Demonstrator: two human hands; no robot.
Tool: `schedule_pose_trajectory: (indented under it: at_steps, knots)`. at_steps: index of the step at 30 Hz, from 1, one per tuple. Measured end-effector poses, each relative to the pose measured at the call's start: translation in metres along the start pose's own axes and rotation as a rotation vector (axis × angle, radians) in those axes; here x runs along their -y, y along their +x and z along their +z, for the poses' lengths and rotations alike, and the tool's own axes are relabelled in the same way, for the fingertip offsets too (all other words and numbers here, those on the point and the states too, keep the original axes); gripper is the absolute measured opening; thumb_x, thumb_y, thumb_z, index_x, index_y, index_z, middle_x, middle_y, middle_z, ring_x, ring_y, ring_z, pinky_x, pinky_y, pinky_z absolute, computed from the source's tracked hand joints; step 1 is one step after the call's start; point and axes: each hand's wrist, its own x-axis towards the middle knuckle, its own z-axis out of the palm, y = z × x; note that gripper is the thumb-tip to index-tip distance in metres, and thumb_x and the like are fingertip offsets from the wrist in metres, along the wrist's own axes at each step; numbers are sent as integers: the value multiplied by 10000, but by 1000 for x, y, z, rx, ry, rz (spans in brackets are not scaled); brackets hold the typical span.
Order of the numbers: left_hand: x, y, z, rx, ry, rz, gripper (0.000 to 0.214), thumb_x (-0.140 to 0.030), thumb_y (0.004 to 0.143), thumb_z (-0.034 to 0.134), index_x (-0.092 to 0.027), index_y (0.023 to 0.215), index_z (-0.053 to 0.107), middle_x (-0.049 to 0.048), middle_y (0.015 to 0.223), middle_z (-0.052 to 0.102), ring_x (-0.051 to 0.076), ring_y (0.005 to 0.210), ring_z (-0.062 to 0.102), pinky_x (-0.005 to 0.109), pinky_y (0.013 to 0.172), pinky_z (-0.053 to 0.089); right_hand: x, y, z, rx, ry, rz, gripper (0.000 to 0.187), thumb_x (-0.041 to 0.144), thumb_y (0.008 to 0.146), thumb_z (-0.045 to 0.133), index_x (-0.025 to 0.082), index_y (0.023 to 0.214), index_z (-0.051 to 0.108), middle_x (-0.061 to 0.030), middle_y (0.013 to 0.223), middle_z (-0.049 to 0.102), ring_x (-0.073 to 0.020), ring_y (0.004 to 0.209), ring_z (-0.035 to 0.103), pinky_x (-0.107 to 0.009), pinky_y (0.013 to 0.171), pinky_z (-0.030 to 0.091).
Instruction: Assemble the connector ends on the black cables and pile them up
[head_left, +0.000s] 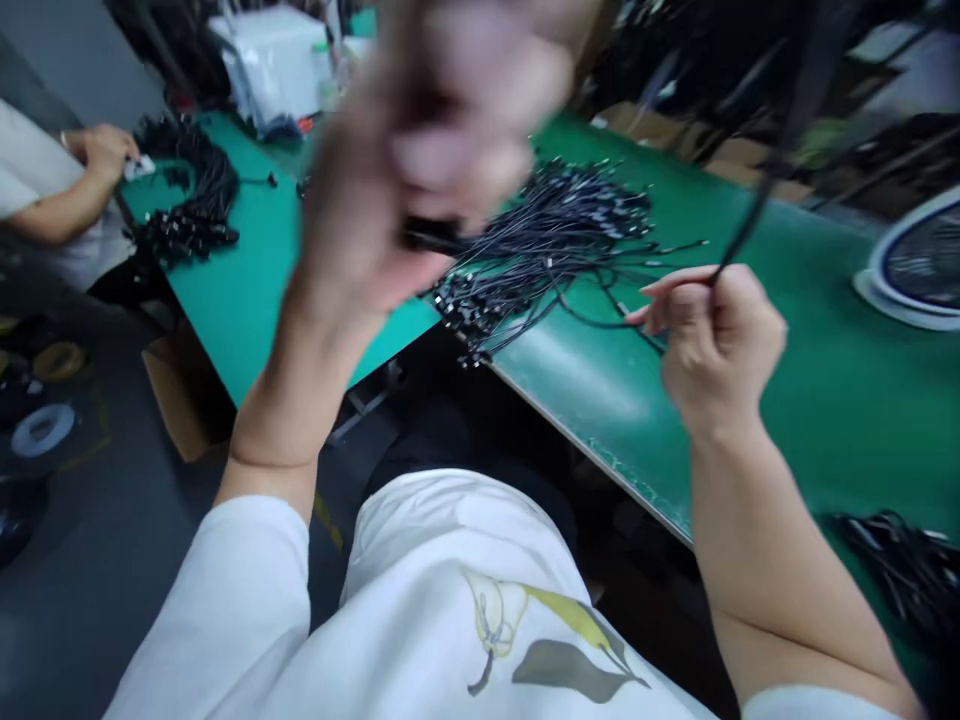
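Note:
My left hand (442, 150) is raised close to the camera and smeared by motion. Its fingers look curled, and a small black piece (431, 235) shows by the palm, too blurred to name. Over the green table, my right hand (724, 340) is closed on a black cable (750, 215). One stretch of that cable runs up out of the fist toward the top of the view, blurred. Between the hands lies a large pile of black cables (562, 225) with small connectors at their ends, partly hidden by my left hand.
A fan (919, 265) stands at the right of the green table (840, 400). More black cables (900, 570) lie at the lower right. On the left, a co-worker's hands (109, 150) are beside another cable bundle (202, 190). A cardboard box (176, 395) sits below that table.

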Motion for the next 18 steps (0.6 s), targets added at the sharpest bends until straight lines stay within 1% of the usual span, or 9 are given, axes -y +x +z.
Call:
schedule_pose_trajectory:
  at_steps: [2,4,5,7,8,10,12,14,18]
  knots:
    - [-31,-6,-7,70,-117,175,1090,-344,707,-387,-79,991,631,-21,781,543,136,1025,648,158,595,372,-13,-8,-9,62,-82,21,350,417,980,397,169,939,641,-33,726,608,-128,569,576,-265,545,436]
    - [-38,-18,11,186,-242,332,861,-396,913,-156,-89,1035,640,-11,727,569,69,880,667,109,529,410,-25,-25,-17,221,-235,-67,316,372,975,399,182,926,647,-66,825,682,-159,623,614,-275,562,435]
    - [-34,-27,29,264,-284,390,685,-432,974,42,-121,988,653,0,709,587,77,798,661,120,490,431,-26,-35,-20,338,-280,-151,306,349,973,395,191,913,650,-68,860,702,-170,659,634,-274,573,437]
    - [-14,-51,76,479,-284,486,393,-427,950,397,-153,971,679,41,748,635,137,769,643,203,545,509,-22,-52,-26,536,-268,-297,294,312,977,382,209,897,645,-45,842,713,-164,683,651,-257,573,431]
    - [-1,-64,100,613,-256,530,294,-398,922,488,-179,919,684,59,787,653,162,808,638,250,637,533,-17,-57,-30,573,-244,-326,288,302,980,377,215,903,641,-32,821,709,-154,682,650,-246,570,424]
    - [22,-90,141,932,-208,555,256,-397,915,509,-203,878,672,63,796,651,179,824,615,314,775,513,-13,-60,-44,532,-232,-295,277,318,984,383,222,920,636,-21,805,699,-143,688,643,-238,572,409]
    - [33,-110,168,1179,-184,419,338,-448,943,425,-203,924,656,14,652,568,144,658,553,309,721,487,-23,-56,-62,436,-275,-214,302,384,981,397,223,892,637,-20,798,691,-146,689,632,-245,565,389]
    - [30,-118,184,1363,-209,186,400,-497,940,402,-179,958,644,-48,531,409,102,503,417,270,599,437,-48,-54,-82,393,-322,-131,353,449,976,393,224,858,638,-16,798,686,-153,695,626,-253,552,368]
    - [7,-106,209,1643,-286,-200,354,-477,883,548,-143,915,660,-100,493,247,47,418,210,231,513,359,-117,-76,-118,269,-386,70,410,505,976,355,230,892,648,-20,868,698,-169,745,631,-259,556,360]
